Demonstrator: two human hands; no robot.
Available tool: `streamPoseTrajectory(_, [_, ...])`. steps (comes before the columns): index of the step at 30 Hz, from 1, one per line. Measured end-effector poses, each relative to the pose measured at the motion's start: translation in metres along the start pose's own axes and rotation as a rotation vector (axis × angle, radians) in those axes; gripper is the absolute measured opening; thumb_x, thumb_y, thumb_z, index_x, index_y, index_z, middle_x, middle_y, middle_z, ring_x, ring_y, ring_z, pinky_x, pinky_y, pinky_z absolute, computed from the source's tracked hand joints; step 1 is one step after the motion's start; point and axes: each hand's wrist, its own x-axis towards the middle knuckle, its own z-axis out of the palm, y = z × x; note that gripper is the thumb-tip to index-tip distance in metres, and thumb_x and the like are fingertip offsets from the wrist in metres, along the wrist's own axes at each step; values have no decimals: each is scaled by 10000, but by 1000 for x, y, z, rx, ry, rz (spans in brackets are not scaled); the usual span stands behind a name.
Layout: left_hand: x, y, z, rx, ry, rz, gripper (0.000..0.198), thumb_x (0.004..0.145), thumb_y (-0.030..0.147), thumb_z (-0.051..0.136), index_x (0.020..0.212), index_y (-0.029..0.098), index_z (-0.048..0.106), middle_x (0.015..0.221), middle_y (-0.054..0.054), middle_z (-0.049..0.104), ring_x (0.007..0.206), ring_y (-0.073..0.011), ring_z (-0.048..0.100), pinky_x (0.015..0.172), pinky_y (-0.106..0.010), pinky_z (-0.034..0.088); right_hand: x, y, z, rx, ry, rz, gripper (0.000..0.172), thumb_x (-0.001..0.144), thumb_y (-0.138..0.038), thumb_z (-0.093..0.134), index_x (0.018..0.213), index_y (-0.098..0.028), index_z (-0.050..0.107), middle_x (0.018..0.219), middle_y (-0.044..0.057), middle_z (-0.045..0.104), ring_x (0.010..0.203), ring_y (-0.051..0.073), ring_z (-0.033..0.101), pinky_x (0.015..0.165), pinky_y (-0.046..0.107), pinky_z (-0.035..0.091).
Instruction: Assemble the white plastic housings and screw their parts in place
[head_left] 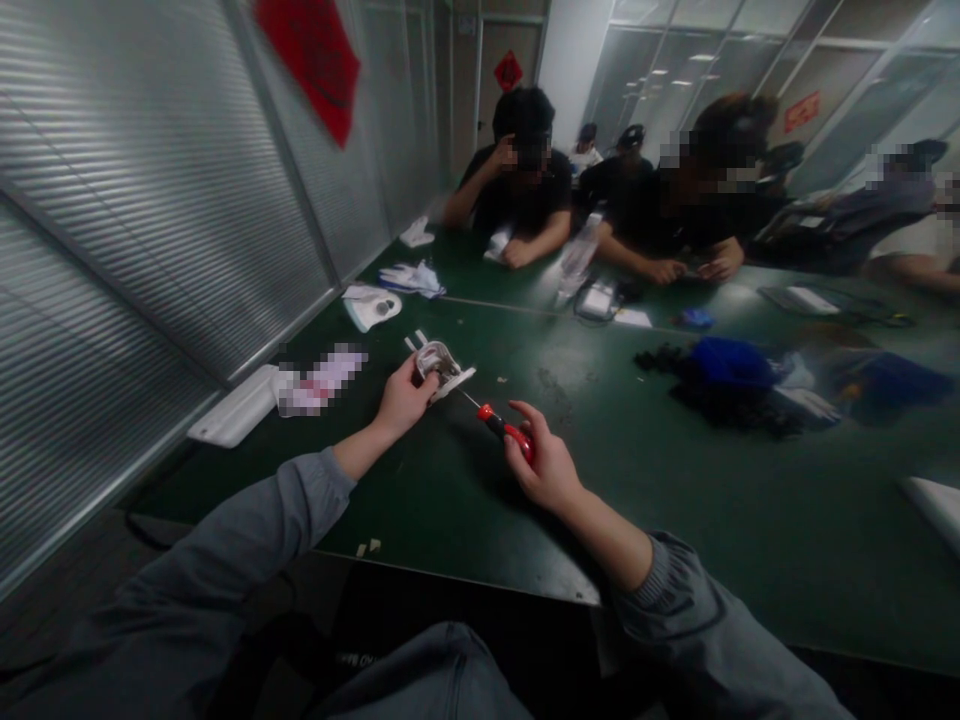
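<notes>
Far out to the left of the white, hollow, curved plastic housing (435,358), a long white plastic panel (236,408) lies on the dark green tabletop (637,480), and between panel and housing there's a pinkish-white item (330,378), blurred out, so no telling what it is! Beyond the housing, a little to its left, sits a flat white plastic piece with dark round spots (373,308), and just past that, a crumpled white-and-blue glove (412,278). Now the housing itself, up in the left hand (405,400), over the near half of the table: thumb and fingers pinch its near left side, its hollow showing. In from the housing's right comes the red-and-black screwdriver (506,432), thin metal shaft aimed at the housing's lower right edge, tip right beside it; contact, I can't tell! The right hand (547,462) has the handle, thumb and curled fingers pressed around it, index finger lifted clear. Straight beyond the housing, a co-worker in a black top (551,195) leans over the table; further right of it, a clear plastic bottle (577,258) and a second co-worker in black (675,225). And well to the housing's right, a blurred blue-and-black heap (720,368)!
</notes>
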Motion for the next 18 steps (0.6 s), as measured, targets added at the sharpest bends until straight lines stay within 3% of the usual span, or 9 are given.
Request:
streamPoseTrajectory(3, [0,-1,0,-25,-1,-1,420,852,219,607,1265,143,607,1218,-106,685,1100,-239,658,1017,-400,504,1,2,3,27,71,-60,643,861,-337,622,1427,-201,349,979,62,635,744,174,633,669,280,508])
streamPoseTrajectory(5, [0,-2,1,-23,0,-19,416,849,214,606,1258,142,611,1210,-106,689,1097,-242,662,1016,-402,506,2,2,3,31,72,-88,612,858,-333,633,1403,-204,384,1044,86,625,841,195,642,722,297,520])
streamPoseTrajectory(12, [-1,-6,2,-10,-8,10,412,857,218,594,1263,154,609,1190,-96,697,1089,-233,665,1018,-407,504,-1,-1,-2,5,-16,-43,456,986,-311,425,1426,-208,358,779,-1,628,564,137,565,566,256,438])
streamPoseTrajectory(15, [-1,-7,2,-12,-8,1,411,859,220,591,1264,153,607,1191,-98,697,1079,-231,668,1005,-396,513,-2,1,1,54,52,-63,573,923,-316,540,1441,-217,316,881,17,635,629,141,591,589,258,467])
streamPoseTrajectory(18, [0,-8,2,-30,-6,-5,405,861,223,586,1259,153,607,1192,-98,695,1072,-229,671,1000,-390,517,0,3,5,99,127,-129,649,853,-298,650,1424,-236,345,1006,48,600,779,165,616,716,300,527])
